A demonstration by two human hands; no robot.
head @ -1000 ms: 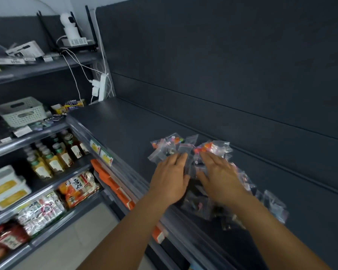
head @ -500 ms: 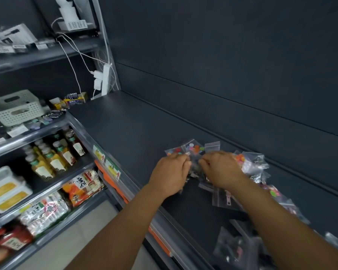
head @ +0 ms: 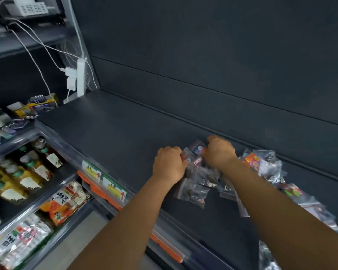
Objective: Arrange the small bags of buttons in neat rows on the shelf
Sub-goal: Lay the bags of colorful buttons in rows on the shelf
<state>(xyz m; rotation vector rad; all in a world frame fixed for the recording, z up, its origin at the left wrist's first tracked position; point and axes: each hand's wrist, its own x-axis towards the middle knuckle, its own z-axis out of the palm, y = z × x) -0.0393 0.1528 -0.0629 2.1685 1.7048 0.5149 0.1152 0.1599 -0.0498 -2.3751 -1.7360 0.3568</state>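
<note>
Dark shelf (head: 125, 133), bags of buttons (head: 261, 166) heaped toward its right end.
Left hand (head: 169, 165) and right hand (head: 219, 151) curled, pinching one bag (head: 195, 152) mid-shelf; light, limp, slippery film, probably best held by corners.

Matte dark grey shelf (head: 125, 133) beneath a dark grey back panel (head: 222, 45). Clear plastic bags (head: 192, 191) show dark brown buttons; another clear bag (head: 253, 159) holds orange, red and blue ones. White power strip (head: 80, 76) with white cables (head: 37, 61). Green-and-yellow price labels (head: 113, 189) carry red arrows. Bottles (head: 27, 172) of yellow liquid have green caps. Orange snack packet (head: 62, 203) with black characters.
</note>
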